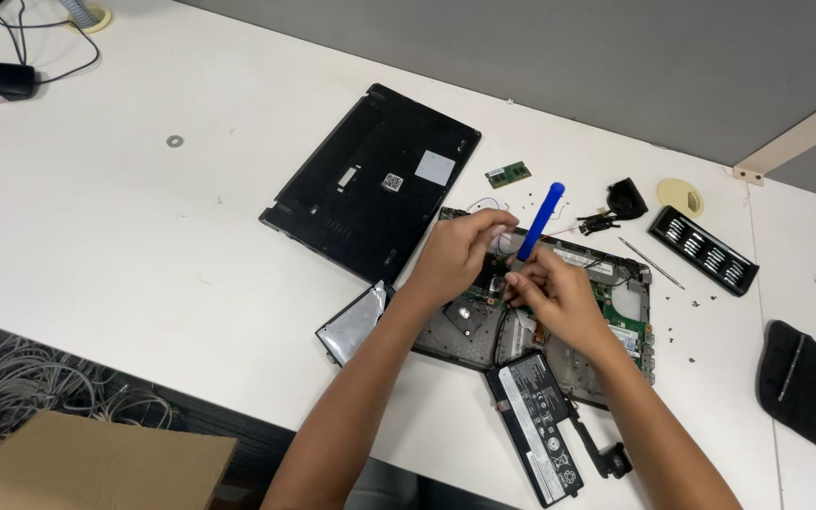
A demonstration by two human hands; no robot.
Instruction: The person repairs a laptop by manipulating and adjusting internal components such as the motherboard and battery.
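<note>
Two bare hands work over an opened laptop chassis (616, 312) on a white table (144, 246). Beside it lie the black bottom cover (370, 179) and, at the near edge, a detached flat battery (535, 425). Right hand (559, 297) — grasping a blue plastic pry tool (540, 219), blade end up, tip at the circuit board. Left hand (455, 250) — fingers pinched on a small part over the board; which part cannot be told. A green memory module (508, 174) lies apart.

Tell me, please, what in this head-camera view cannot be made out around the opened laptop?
- Head view: the left hand and right hand cover the laptop base where the blue pry tool meets it.
- Battery label: too small.
- Tool roll: cut off by the right edge.
</note>
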